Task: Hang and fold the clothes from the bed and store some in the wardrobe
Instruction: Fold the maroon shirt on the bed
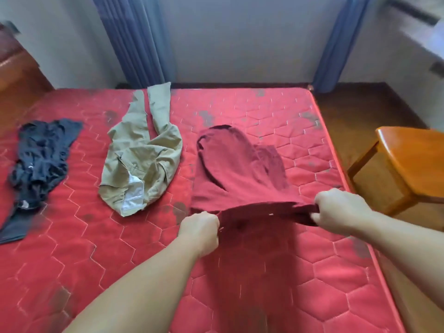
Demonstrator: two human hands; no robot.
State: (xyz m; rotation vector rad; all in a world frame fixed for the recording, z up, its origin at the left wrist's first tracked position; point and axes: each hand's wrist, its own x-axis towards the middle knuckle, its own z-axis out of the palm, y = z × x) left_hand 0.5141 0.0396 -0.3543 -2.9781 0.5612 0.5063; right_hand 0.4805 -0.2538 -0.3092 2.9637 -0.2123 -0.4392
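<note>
You've got the maroon garment by its near edge, left hand and right hand each pinching a corner, the rest on the bed. Soft, light, floppy, so keep holding the corners.

Garments on mattress: 3.
- maroon garment: 1
- khaki trousers: 1
- dark garment: 1

Hands: 2, namely left hand and right hand, both gripping the maroon garment's near edge.

Mattresses: 1, red, quilted.
Curtains: 2, blue.
Wooden stools: 1.
</note>
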